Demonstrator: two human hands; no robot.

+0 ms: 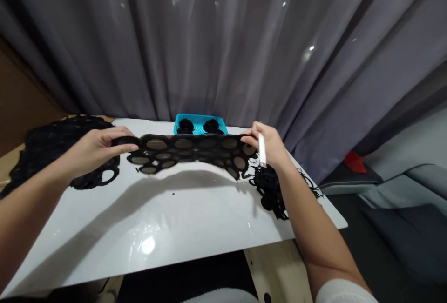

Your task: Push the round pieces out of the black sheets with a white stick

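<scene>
A black openwork band (pixel 185 150) with oval holes hangs stretched between my hands above the white tabletop (pixel 157 214). My left hand (pixel 94 151) grips the band's left end with its fingers. My right hand (pixel 265 144) holds the right end and also a white stick (pixel 262 150), possibly chalk or a marker. Under my left hand lies a heap of black lacy material (pixel 52 154). Black scraps (pixel 268 191) lie below my right hand.
A blue plastic basket (pixel 200 124) holding dark rolled bundles stands at the table's far edge. A grey curtain (pixel 223 47) hangs behind it. A sofa-like seat with a red object (pixel 355 162) lies to the right, beyond the table edge.
</scene>
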